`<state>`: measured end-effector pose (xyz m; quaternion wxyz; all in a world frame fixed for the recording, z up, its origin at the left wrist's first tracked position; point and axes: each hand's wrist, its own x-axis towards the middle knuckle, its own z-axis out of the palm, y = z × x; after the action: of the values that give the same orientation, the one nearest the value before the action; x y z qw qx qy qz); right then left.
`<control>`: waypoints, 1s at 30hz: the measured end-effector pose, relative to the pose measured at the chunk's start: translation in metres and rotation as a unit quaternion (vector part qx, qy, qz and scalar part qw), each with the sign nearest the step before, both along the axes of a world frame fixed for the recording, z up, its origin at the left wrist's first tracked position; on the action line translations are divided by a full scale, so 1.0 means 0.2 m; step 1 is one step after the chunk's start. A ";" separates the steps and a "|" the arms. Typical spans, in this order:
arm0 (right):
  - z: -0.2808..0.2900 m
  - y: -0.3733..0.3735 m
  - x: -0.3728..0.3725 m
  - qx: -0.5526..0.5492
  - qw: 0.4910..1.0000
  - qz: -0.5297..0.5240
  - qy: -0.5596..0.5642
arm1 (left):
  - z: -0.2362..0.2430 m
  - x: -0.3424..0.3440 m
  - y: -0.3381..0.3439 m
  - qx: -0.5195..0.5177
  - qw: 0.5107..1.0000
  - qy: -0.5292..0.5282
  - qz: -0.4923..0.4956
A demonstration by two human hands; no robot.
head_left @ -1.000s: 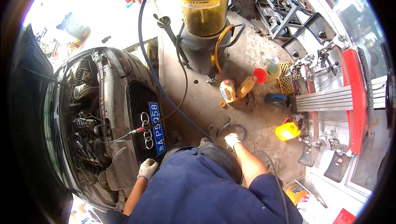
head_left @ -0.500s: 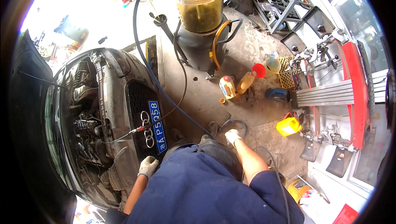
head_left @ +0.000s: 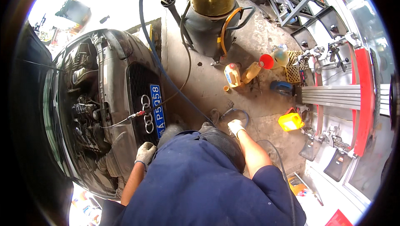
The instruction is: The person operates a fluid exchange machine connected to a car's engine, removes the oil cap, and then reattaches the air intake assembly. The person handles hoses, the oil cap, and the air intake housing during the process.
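- Probably the nearest hazard is the long blue rubber hose (head_left: 160, 64): it slants down from the upper edge to the person's feet and loops on the concrete floor (head_left: 208, 97) close to the right hand (head_left: 236, 127), so a step could snag it.
- A tug on the slim black hose (head_left: 190, 61), which crosses the blue one, could strain the small red-and-silver coupling (head_left: 136, 114) and the thin line running into the engine bay of the dusty dark car (head_left: 120, 136); any fluid inside might then leak.
- A swinging hose could also topple the bright red plastic funnel (head_left: 266, 61) or the tan plastic jug (head_left: 251, 73) beside it.
- The left hand (head_left: 145, 153), in a pale knit glove, is low beside the car's front end; a slip there could scrape it. Whether it touches the bodywork, I cannot tell.
- The left fingers look bent, but whether they grasp anything is hidden. The right fingers are washed out by glare; I cannot tell whether they have the hose.
- Compared with half a second ago, the view has shifted: car, hoses and jugs sit higher, and the lid of the grey drum with the amber tank (head_left: 204, 36) is now cut off. The right hand remains near the blue loop, and the left remains beside the car.
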<state>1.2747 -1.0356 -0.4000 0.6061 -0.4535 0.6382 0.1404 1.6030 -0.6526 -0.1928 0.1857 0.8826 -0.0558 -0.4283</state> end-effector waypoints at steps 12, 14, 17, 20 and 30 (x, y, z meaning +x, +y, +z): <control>0.07 -0.07 0.33 0.003 0.994 0.092 0.060 | -0.04 0.45 0.03 -0.189 0.971 -0.084 0.116; 0.13 -0.14 0.47 -0.023 0.993 0.107 0.044 | -0.05 0.66 -0.06 -0.201 0.967 -0.110 0.110; 0.27 -0.21 0.76 -0.024 0.994 0.102 0.025 | -0.09 0.98 -0.13 -0.251 0.949 -0.147 0.123; 0.49 -0.24 1.08 -0.046 0.997 0.069 -0.006 | -0.19 1.28 -0.13 -0.284 0.933 -0.152 0.160; 0.70 -0.02 1.60 -0.037 0.995 0.077 0.041 | -0.36 1.79 -0.02 -0.014 0.991 -0.128 0.028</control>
<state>1.5954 -1.0402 -0.2593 0.5499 -0.5173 0.6301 0.1818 1.9608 -0.6567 -0.2657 0.2010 0.9288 -0.0607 -0.3054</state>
